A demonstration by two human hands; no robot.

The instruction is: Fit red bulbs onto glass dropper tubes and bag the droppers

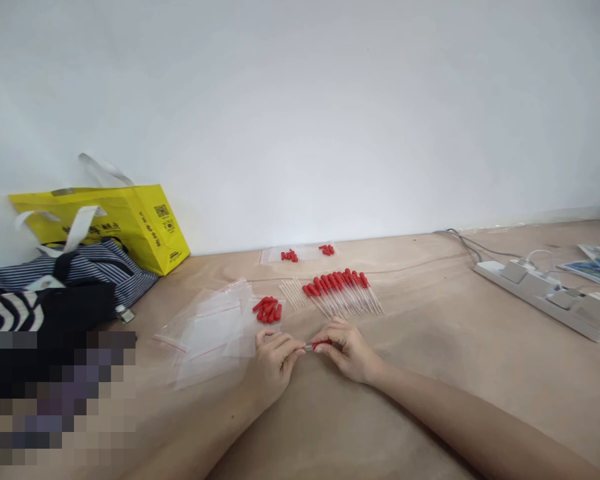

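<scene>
My left hand (275,361) is closed, pinching a thin clear dropper tube (309,347). Closed round a red rubber bulb (321,344), my right hand (349,352) meets the tube's other end; how far the tube sits inside the bulb is hidden by my fingers. Just beyond my hands, several droppers with red bulbs (347,299) lie side by side in a slanted row. Left of that row are several bare tubes (293,293). A small heap of loose red bulbs (267,310) rests partly on a clear plastic bag.
Clear zip bags (207,337) lie spread at the left. Farther back is another bag (307,253) with tubes and red bulbs. A yellow shopping bag (150,227) and dark striped cloth (95,267) occupy the far left. A white power strip (545,300) with plugs stands right.
</scene>
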